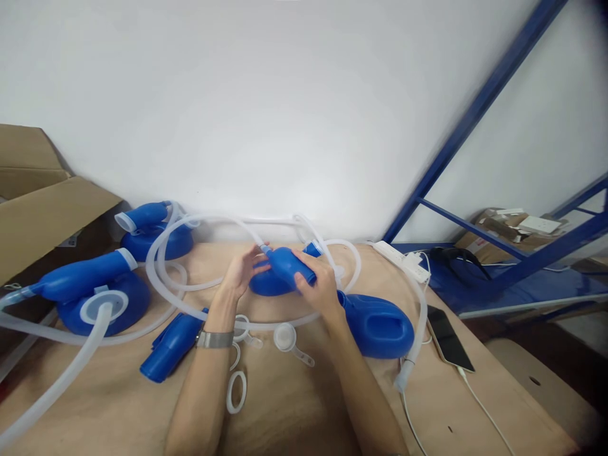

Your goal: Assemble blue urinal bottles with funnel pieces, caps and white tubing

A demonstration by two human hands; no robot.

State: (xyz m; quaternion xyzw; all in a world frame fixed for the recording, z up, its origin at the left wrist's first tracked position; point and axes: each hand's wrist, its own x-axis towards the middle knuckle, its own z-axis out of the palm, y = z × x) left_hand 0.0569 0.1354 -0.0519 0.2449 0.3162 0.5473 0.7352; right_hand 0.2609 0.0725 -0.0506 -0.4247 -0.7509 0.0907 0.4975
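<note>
Blue funnel point(286, 265) snug in right fingers point(304, 285), left fingers point(249, 259) half-open by its narrow end.

Right hand point(321, 282) gripping blue funnel point(286, 262), hose point(218, 216) attached; phone point(449, 339)

The wall point(285, 126) behind the table point(427, 405) is bright. Soft shadow dims the table's near part. Left of the table, the box point(61, 209) is dark inside. Low down, right of the table, it gets nearly black. Small things look fuzzy.
</note>
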